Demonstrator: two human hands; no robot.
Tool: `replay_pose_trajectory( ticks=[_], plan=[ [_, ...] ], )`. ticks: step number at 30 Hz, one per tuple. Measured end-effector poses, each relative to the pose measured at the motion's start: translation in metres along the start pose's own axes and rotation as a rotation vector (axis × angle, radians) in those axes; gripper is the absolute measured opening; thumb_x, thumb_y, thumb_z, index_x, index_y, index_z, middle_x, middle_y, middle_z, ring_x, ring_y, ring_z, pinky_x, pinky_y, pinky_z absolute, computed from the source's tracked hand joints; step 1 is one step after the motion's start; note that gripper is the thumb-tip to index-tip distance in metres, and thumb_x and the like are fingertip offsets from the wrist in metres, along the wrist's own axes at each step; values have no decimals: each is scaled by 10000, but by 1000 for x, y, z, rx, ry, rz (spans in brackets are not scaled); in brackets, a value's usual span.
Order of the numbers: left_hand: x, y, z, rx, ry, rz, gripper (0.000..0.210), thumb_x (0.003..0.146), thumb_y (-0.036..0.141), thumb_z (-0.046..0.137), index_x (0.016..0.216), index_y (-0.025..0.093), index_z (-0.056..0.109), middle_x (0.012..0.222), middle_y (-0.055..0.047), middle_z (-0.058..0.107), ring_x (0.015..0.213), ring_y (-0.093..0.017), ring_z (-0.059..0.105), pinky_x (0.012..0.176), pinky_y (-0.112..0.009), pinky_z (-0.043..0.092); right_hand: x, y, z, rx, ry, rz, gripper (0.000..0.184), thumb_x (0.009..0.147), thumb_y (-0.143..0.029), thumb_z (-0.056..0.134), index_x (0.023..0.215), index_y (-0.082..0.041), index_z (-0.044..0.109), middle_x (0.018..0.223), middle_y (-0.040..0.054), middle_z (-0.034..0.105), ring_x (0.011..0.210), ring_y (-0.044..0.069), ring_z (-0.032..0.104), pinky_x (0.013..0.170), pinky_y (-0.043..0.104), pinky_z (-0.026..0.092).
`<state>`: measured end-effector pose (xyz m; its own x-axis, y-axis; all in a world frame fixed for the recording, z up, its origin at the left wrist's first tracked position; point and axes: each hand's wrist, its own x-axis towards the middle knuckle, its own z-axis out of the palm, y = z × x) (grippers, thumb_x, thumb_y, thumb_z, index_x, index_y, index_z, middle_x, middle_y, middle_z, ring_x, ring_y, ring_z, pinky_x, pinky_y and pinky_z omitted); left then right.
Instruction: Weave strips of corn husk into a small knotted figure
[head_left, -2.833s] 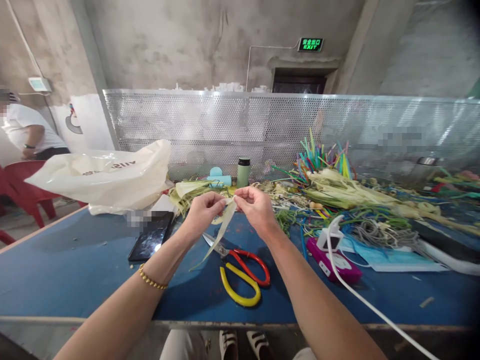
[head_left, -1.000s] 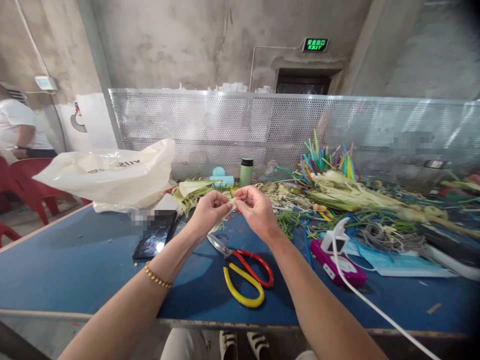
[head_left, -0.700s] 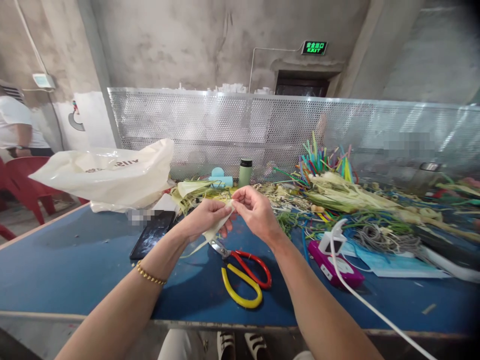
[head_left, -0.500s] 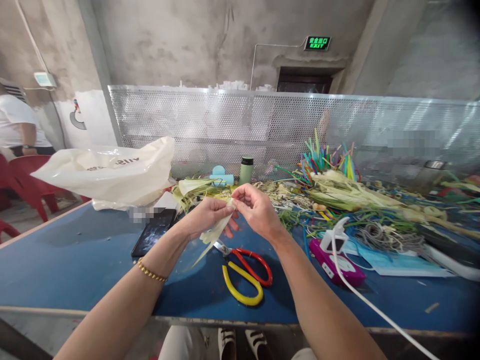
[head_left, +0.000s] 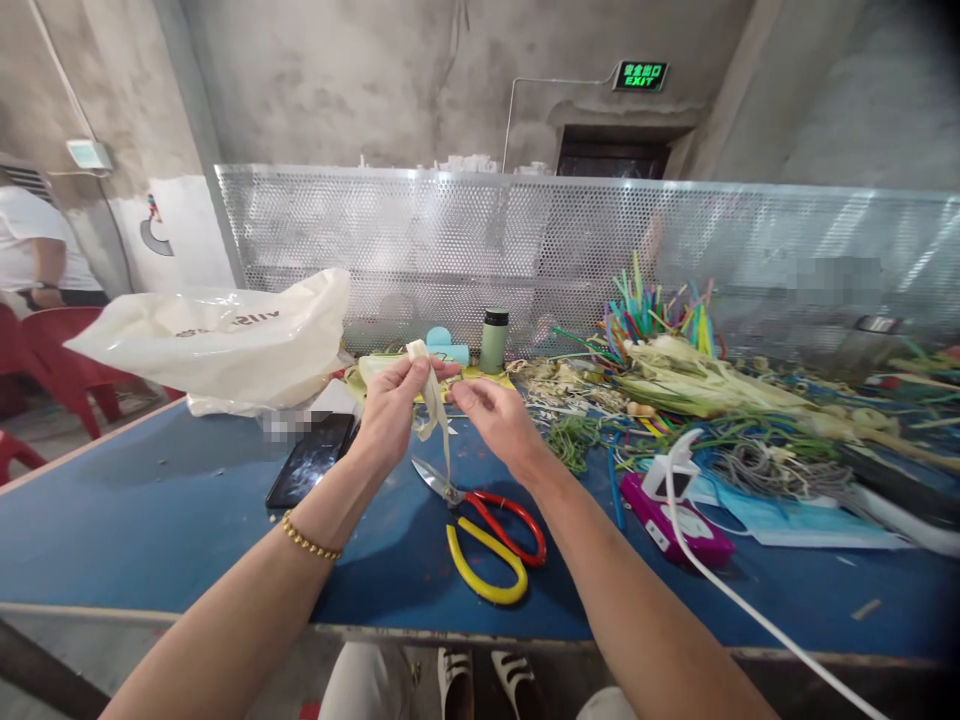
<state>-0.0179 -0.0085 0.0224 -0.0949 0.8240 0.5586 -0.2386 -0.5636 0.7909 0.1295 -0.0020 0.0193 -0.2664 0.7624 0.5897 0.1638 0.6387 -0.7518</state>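
My left hand (head_left: 394,400) pinches a pale corn husk strip (head_left: 435,405) between thumb and fingers. One folded end sticks up above the thumb, and the rest dangles in a thin tail over the scissors. Close by on the right is my right hand (head_left: 491,410), its thumb and fingertips pressed together near the strip; whatever they may hold is too small or hidden to see. Scissors (head_left: 491,545) with one red and one yellow handle lie on the blue table (head_left: 187,530) below both hands, blades slightly apart.
Behind the hands stand a green bottle (head_left: 494,342) and a perforated metal screen (head_left: 412,240). Corn husks (head_left: 697,380), colourful stems (head_left: 660,315) and cords crowd the right. A white cable runs from a purple box (head_left: 679,525). A tablet (head_left: 313,460) and plastic bag (head_left: 217,345) are left.
My hands have drawn slightly apart. My left hand has turned more upright and lifted the husk strip, which now hangs down; my right fingers have come off its upper end.
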Motion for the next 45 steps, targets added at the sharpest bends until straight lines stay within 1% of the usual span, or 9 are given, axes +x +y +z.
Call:
replay_pose_trajectory(
  ticks=[10,16,26,29,34,38,40,42,45],
  plan=[
    [-8,6,3,160,-109,57,337,870,452,561,932,176,744,941,-61,725,862,-193,631,848,-312,474,-1,2,26,-21,27,44,38,711,-182,554,743,-184,574,697,-6,599,667,153,544,628,266,436],
    [2,3,-6,49,-29,54,336,859,448,579,949,165,736,948,-82,732,899,-205,638,870,-335,473,-5,-6,13,124,-122,218,219,662,-120,452,786,-167,626,730,2,650,710,152,582,671,262,447],
    [-8,3,4,89,-37,-9,360,838,468,601,975,158,724,938,-82,738,421,-65,477,413,-229,391,-4,-11,22,378,-173,231,86,756,-197,517,761,-166,597,654,12,630,667,161,608,685,291,485],
    [-7,4,6,56,-56,-41,347,822,458,625,959,153,716,906,-78,742,404,-72,496,407,-236,408,-5,-7,29,318,-134,215,54,757,-166,530,785,-165,576,612,-11,593,603,141,585,644,274,466],
    [19,10,-25,-206,218,65,231,843,376,634,860,147,652,853,-83,742,814,-178,699,811,-312,527,-18,-9,28,262,-291,251,179,820,-115,427,924,-153,569,576,-49,522,513,90,524,569,226,420],
    [40,18,-56,-304,454,73,133,905,266,547,856,155,602,861,-72,738,793,-175,709,840,-353,534,-21,-10,17,200,-474,359,224,830,-99,391,968,-156,558,554,-67,478,423,68,427,436,192,334],
    [41,17,-58,-299,459,49,133,907,260,542,860,151,602,873,-78,736,772,-175,711,821,-354,543,-17,-5,9,-9,-428,351,234,809,-76,418,951,-155,586,608,-42,549,438,67,458,450,193,356],
    [37,12,-51,-261,400,34,158,889,293,576,871,141,614,888,-93,735,778,-181,714,818,-350,543,-11,2,2,-225,-238,267,220,789,-60,459,911,-152,618,695,-6,616,487,72,507,511,204,401],
    [27,2,-33,-204,293,31,236,854,362,619,899,130,635,901,-112,737,822,-194,714,834,-353,536,-5,6,-3,-259,-29,153,182,857,-154,465,862,-153,646,718,16,639,523,88,534,533,212,414]
  ],
)
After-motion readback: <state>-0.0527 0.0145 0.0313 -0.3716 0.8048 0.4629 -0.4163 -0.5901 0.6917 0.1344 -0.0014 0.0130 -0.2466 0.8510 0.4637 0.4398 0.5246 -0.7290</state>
